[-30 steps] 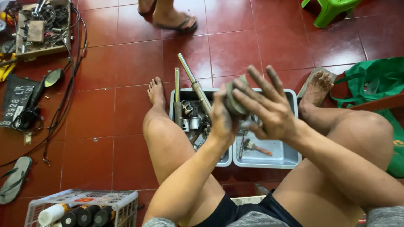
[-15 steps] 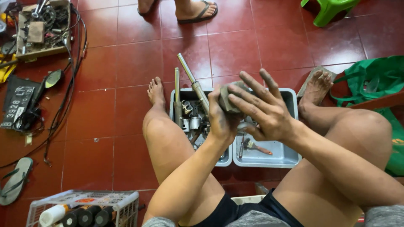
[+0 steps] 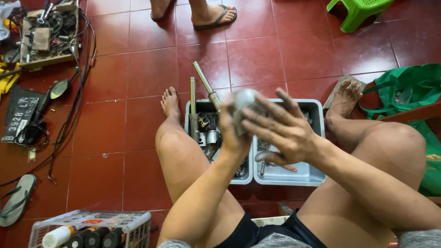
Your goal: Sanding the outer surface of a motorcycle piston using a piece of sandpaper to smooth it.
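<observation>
I sit on the red tile floor with my legs either side of two grey trays [image 3: 312, 177]. Both hands are raised over them, holding one rounded grey metal part [image 3: 243, 102]. My left hand [image 3: 232, 133] grips it from below and behind. My right hand [image 3: 282, 131] lies across its front with the fingers spread; the fingers are grimy. The left tray [image 3: 189, 112] holds several metal parts, and two long metal rods [image 3: 202, 80] stick out over its far edge. A tool lies in the right tray, partly hidden by my hands.
A white basket [image 3: 92, 220] with spray cans and a bottle stands at the lower left. Cables, a mirror and a box of parts [image 3: 46, 32] lie at the upper left. Another person's sandalled feet [image 3: 213, 16] stand at the top. A green stool [image 3: 360, 11] and green bag [image 3: 409, 89] are at the right.
My hands have turned the grey part between them and shifted slightly. The other person's feet have stepped to the right along the top of the view.
</observation>
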